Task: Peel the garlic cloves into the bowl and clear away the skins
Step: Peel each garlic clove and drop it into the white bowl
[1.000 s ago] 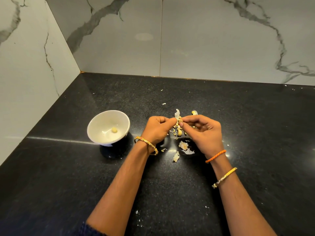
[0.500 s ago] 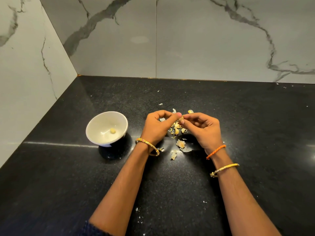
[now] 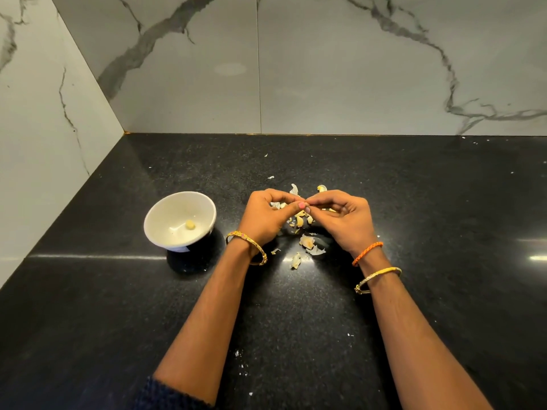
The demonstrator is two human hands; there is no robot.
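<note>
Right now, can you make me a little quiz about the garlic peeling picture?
1. How many peeled cloves lie in the white bowl?
2. True or false: the bowl sits to the left of the left hand.
3. Where is the pile of garlic skins? A) in the bowl B) on the black counter under and between the hands C) on the floor

Key:
1. One peeled clove.
2. True.
3. B. Both hands meet above the skins, and the right hand pinches at something small that the fingers hide.

Bowl [image 3: 180, 221] stands left; skin pile [image 3: 307, 242] litters centre; counter [image 3: 444, 232] open right and near edge.
</note>
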